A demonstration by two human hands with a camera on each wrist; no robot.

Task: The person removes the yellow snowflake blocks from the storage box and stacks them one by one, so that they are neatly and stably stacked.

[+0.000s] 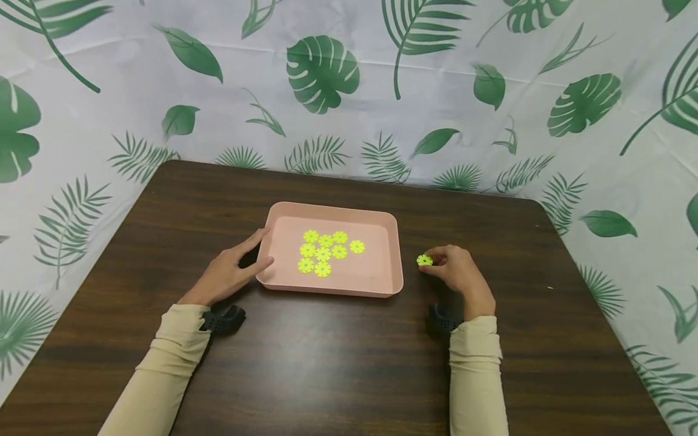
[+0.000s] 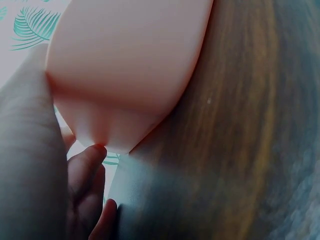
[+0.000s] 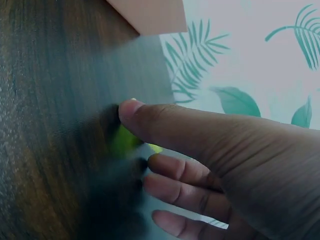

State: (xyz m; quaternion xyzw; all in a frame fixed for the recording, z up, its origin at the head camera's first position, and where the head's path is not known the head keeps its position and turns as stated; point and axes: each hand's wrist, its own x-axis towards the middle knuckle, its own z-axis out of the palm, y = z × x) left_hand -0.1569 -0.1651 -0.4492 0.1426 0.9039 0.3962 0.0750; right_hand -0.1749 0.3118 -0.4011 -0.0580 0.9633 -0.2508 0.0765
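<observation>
Pink tray, left hand gripping its rim, right hand beside it pinching yellow disc

discs: yellow-green | tray: pink | table: brown woodgrain | backdrop: white, green leaf-print | wristbands: seemingly black

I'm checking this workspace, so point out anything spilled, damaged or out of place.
Nothing looks spilled or damaged. A tiny speck on the table, to the right of the right hand, looks stray, but is too small to identify. One yellow disc in the pink tray sits slightly apart from the cluster.
</observation>
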